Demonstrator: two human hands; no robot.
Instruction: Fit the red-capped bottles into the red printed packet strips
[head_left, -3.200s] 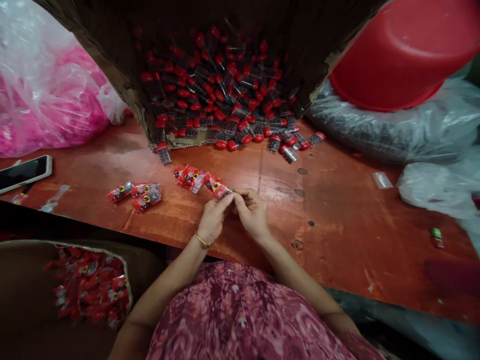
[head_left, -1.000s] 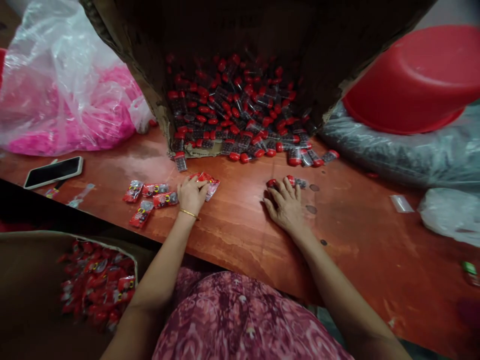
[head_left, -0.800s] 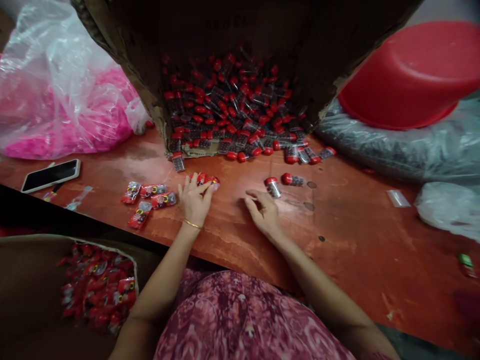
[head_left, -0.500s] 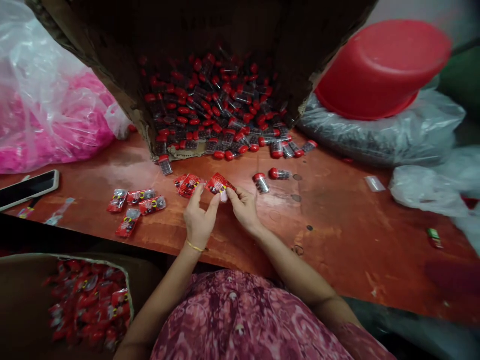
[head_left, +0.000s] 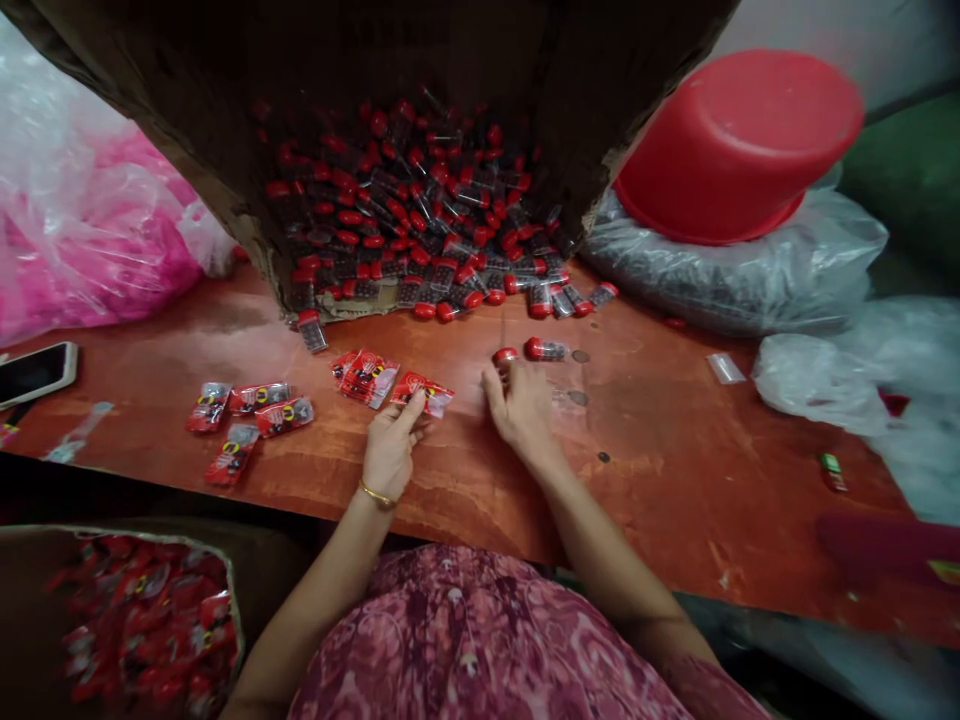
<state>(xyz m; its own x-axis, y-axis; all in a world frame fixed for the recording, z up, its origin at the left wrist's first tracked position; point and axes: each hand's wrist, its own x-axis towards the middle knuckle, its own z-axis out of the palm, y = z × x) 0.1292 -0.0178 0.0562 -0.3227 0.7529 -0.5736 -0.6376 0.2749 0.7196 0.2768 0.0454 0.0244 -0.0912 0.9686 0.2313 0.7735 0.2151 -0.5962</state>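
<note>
My left hand pinches the near corner of a flat red sachet that lies on the reddish wooden table. My right hand is a little to the right, fingers curled over a small clear vial with a red cap; only the cap shows past the fingertips. A second red-capped vial lies just right of it. A small stack of red sachets sits left of the held one.
A cardboard box on its side spills several red-capped vials. Filled sachets lie at the left, more fill a box below the table edge. Also here: phone, pink bag, red basin, plastic bags.
Half a second ago both hands held the red sachet together. My right hand has let go and moved right onto the loose vial, while my left hand has lowered the sachet to the table.
</note>
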